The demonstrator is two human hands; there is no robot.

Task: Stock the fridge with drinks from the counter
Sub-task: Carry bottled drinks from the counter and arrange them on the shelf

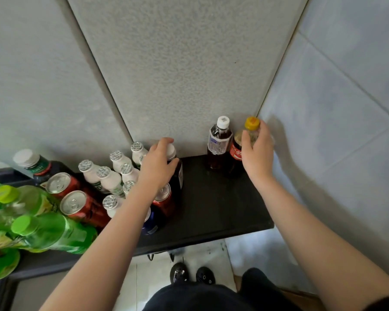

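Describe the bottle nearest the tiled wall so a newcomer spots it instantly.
Follow the black counter to its far right corner, by the tiled wall. The bottle stands there beside a white-capped bottle. It alone has a yellow cap and red label.

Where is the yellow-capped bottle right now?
In the head view, the yellow-capped bottle is at the far right back corner of the counter, gripped by the right hand, just right of a white-capped dark bottle.

Your counter (211,209): black. Yellow-capped bottle (252,123) in your right hand (257,153): red label, dark drink. White-capped bottle (171,151) under your left hand (157,163): dark. Small bottles (109,178): white, silver foil tops. Cans (76,205): red. Big bottles (54,232): green, lime caps. Wall (177,75): speckled grey.
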